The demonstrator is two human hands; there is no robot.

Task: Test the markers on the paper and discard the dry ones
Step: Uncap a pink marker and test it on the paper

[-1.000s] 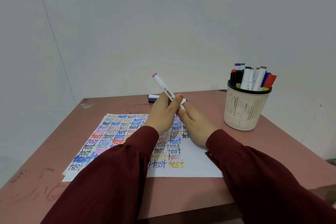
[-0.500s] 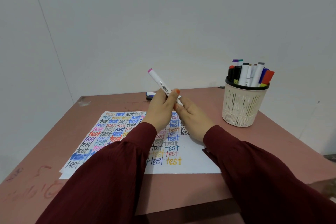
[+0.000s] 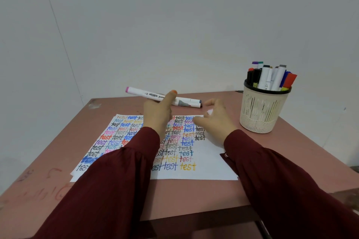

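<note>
hands have parted: left hand (image 3: 157, 110) pinches the pink-ended marker (image 3: 143, 94), now nearly level; right hand (image 3: 215, 120) seems to pinch its white cap (image 3: 209, 111); testing likely next.

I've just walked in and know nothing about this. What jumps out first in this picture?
The paper in the middle of the pinkish table, covered with the word "test" in many colours, catches the eye first. Above its far edge the left hand holds a white marker with a pink end, nearly level, the right hand beside it. At the table's right stands a cream cup full of markers.
</note>
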